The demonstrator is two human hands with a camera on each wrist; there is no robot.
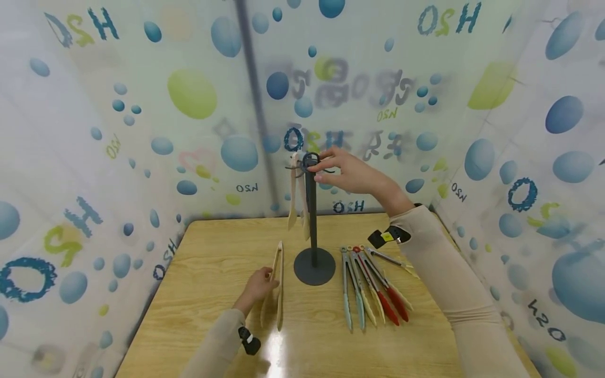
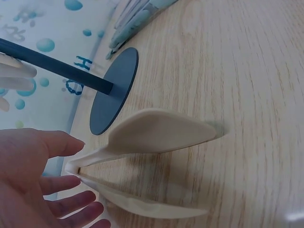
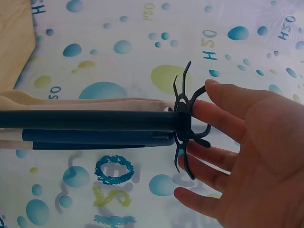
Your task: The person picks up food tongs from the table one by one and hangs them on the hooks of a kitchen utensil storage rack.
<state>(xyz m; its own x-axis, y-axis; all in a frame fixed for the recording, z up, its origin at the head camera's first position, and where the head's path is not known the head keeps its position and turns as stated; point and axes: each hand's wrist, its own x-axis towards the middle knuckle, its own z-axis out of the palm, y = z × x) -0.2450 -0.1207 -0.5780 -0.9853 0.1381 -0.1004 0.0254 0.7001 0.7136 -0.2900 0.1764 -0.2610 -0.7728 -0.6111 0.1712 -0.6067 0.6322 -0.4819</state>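
Observation:
On the table, beige tongs point(image 1: 280, 286) lie spread, hinge end away from the person. My left hand point(image 1: 259, 289) is at their left arm; in the left wrist view, thumb and loosely bent fingers stand apart on either side of the narrow hinge part point(image 2: 73, 166). My right hand point(image 1: 352, 170) holds the hooks point(image 3: 183, 118) at the top of a dark stand point(image 1: 313, 220), thumb at one hook tip and fingers among the others. From the hooks hang beige tongs point(image 1: 293, 199) and a dark blue utensil point(image 3: 95, 137), partly hidden by the pole.
Several tongs with pale blue, cream and red tips point(image 1: 373, 289) lie fanned out right of the stand's round base point(image 1: 314, 275). One of them point(image 1: 392, 260) lies slanted beside the group. A patterned curtain point(image 1: 227, 105) closes off the table's point(image 1: 212, 236) back and sides.

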